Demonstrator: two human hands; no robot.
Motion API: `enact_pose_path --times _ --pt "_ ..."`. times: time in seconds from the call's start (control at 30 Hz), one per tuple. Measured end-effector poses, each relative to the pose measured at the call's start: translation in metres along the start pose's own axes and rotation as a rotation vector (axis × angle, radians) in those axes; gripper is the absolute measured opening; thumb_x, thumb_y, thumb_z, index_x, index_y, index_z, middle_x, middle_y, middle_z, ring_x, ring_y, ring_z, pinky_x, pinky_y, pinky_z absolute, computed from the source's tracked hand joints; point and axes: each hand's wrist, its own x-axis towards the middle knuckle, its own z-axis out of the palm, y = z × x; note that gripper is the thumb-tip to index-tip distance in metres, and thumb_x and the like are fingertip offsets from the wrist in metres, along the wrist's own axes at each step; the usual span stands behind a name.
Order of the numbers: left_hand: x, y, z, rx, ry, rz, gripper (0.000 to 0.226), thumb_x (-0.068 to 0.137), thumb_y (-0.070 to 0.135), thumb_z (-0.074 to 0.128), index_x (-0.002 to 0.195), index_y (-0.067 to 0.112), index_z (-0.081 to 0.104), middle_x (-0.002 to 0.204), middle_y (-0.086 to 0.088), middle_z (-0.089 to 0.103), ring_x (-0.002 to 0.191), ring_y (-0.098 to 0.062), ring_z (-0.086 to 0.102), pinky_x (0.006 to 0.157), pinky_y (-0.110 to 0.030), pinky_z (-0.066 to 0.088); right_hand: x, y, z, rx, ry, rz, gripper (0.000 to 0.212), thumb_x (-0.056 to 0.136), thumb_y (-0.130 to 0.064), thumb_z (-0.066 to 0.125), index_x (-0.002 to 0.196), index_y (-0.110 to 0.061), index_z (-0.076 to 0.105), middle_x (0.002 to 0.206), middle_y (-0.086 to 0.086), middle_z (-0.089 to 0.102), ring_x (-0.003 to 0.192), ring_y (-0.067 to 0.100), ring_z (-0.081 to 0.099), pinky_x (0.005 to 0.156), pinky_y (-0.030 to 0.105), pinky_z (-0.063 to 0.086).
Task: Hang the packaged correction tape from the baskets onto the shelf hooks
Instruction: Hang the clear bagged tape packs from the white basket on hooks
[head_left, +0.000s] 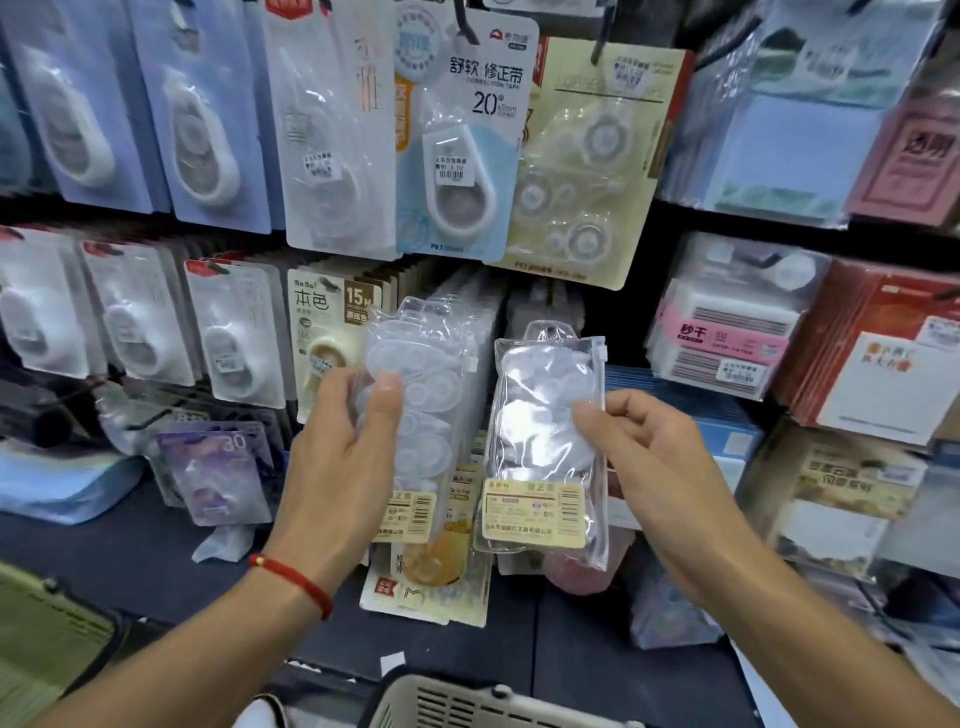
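My left hand (348, 441) grips a stack of clear zip-bag packs of correction tape (415, 395), thumb across the front, held against the middle row of the shelf. To its right, my right hand (644, 457) pinches one more clear pack (540, 447) by its right edge; that pack hangs upright, with its yellow label at the bottom and its hang hole at the top. A grey plastic basket (467, 701) shows at the bottom edge, below both hands. The hook behind the stack is hidden.
Carded correction tapes (457, 145) hang in rows on black hooks (602, 41) above and to the left. Sticky-note packs (727, 332) fill the shelves on the right. More packs (426, 577) hang low in the middle, and a purple pack (218, 467) hangs at lower left.
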Motion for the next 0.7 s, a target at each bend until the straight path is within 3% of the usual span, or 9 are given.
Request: enact_pose_path --times 0.2,0.4,0.47,0.5,0.53,0.6,0.7 --pt "0.001 0.003 -0.001 -0.034 0.027 0.023 0.028 0.094 0.075 0.041 0.087 0.05 0.051 0.073 0.035 0.055 0.065 0.009 0.051 0.064 -0.035 0.039 0.001 -0.007 0.0 0.046 0.007 -0.02 0.027 0.097 -0.049 0.07 0.1 -0.022 0.072 0.105 0.032 0.07 0.099 0.067 0.055 0.092 0.077 0.047" --pt "0.003 0.003 -0.001 -0.033 0.071 0.027 0.038 0.092 0.078 0.041 0.09 0.04 0.045 0.073 0.032 0.052 0.066 0.007 0.048 0.065 -0.034 0.037 0.004 -0.007 0.003 0.03 0.012 -0.027 0.03 0.092 -0.051 0.074 0.095 -0.02 0.074 0.097 0.032 0.071 0.083 0.05 0.066 0.093 0.071 0.052" --pt "0.003 0.003 -0.001 -0.036 0.087 0.023 0.043 0.092 0.078 0.041 0.098 0.036 0.046 0.074 0.035 0.052 0.067 0.009 0.049 0.066 -0.033 0.037 0.007 -0.003 0.003 -0.046 0.029 -0.037 0.03 0.09 -0.053 0.074 0.096 -0.023 0.072 0.089 0.015 0.076 0.077 0.025 0.069 0.088 0.061 0.057" --pt "0.002 0.003 -0.001 -0.039 0.092 0.024 0.045 0.092 0.078 0.042 0.1 0.034 0.047 0.075 0.034 0.053 0.068 0.009 0.049 0.067 -0.034 0.038 0.008 0.0 0.002 -0.169 0.059 -0.072 0.029 0.09 -0.054 0.073 0.098 -0.026 0.07 0.089 0.0 0.075 0.077 0.009 0.067 0.083 0.048 0.059" --pt "0.002 0.004 -0.001 -0.041 0.097 0.025 0.045 0.093 0.077 0.043 0.103 0.034 0.049 0.079 0.03 0.054 0.069 0.009 0.05 0.068 -0.034 0.041 0.01 0.003 0.001 -0.34 0.121 -0.136 0.029 0.091 -0.055 0.071 0.103 -0.029 0.066 0.097 -0.01 0.07 0.08 0.003 0.063 0.079 0.034 0.054" --pt "0.0 0.006 0.001 -0.044 0.083 0.028 0.037 0.094 0.075 0.048 0.104 0.04 0.051 0.09 0.02 0.057 0.073 0.007 0.053 0.071 -0.033 0.047 0.011 0.004 0.003 -0.592 0.212 -0.295 0.03 0.093 -0.052 0.068 0.114 -0.033 0.059 0.109 -0.015 0.056 0.088 0.0 0.056 0.078 0.02 0.042" --pt "-0.006 0.014 0.011 -0.137 -0.01 -0.048 0.03 0.089 0.069 0.059 0.105 0.043 0.053 0.105 0.013 0.066 0.087 0.009 0.064 0.07 -0.014 0.051 0.009 0.005 0.014 -0.547 0.091 -0.348 0.018 0.091 -0.053 0.066 0.103 -0.041 0.062 0.102 -0.018 0.059 0.089 -0.003 0.059 0.076 0.009 0.041"
